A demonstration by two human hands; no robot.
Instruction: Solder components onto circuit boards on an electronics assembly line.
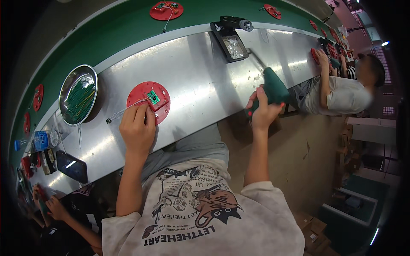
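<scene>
My left hand [138,128] is closed at the red disc [161,118] on the metal bench, fingers bent, fingertips on the disc's raised red block. A small green circuit board [153,98] sits on that block, and thin pale wires [124,112] run from it past my fingers to the left. What lies right under the fingertips is hidden. My right hand [264,112] grips a dark green electric screwdriver [275,85] with red buttons. Its long shaft points away, the tip at the edge of a black tray [234,48] holding small shiny screws.
A steel bowl [95,77] of green and yellow wires stands left, near a plastic bottle [40,141] and a dark phone [71,166]. More red discs [166,10] lie on the green strip [124,25] behind. A co-worker [346,89] sits right; another person's arm [79,228] shows lower left.
</scene>
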